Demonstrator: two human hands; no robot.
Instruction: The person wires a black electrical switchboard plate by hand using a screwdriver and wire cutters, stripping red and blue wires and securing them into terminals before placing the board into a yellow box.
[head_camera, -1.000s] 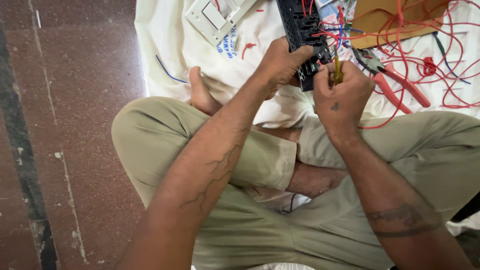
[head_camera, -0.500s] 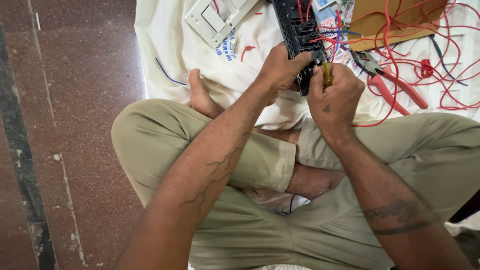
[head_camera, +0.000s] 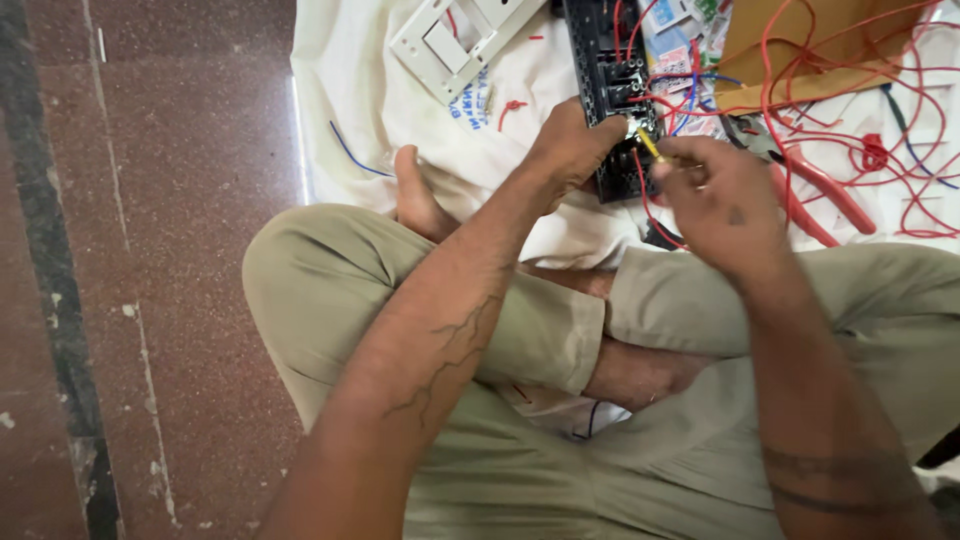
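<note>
I sit cross-legged on the floor. My left hand (head_camera: 570, 150) grips the lower edge of a long black switch module strip (head_camera: 610, 70) that lies on a white cloth (head_camera: 370, 90). My right hand (head_camera: 715, 195) is closed around a yellow-handled screwdriver (head_camera: 648, 145), whose tip meets a terminal on the strip beside the left fingertips. Red wires (head_camera: 800, 70) run from the strip's terminals out to the right.
A white switch plate (head_camera: 445, 45) lies at the cloth's top left. Red-handled pliers (head_camera: 820, 195) lie right of my right hand among tangled red wires, near a brown cardboard piece (head_camera: 800, 45). A loose blue wire (head_camera: 350, 155) lies left. Reddish stone floor (head_camera: 170, 200) fills the left.
My right hand has shifted slightly to the right and turned, so the yellow screwdriver shaft now shows slanting toward the strip. My left hand keeps its grip on the strip.
</note>
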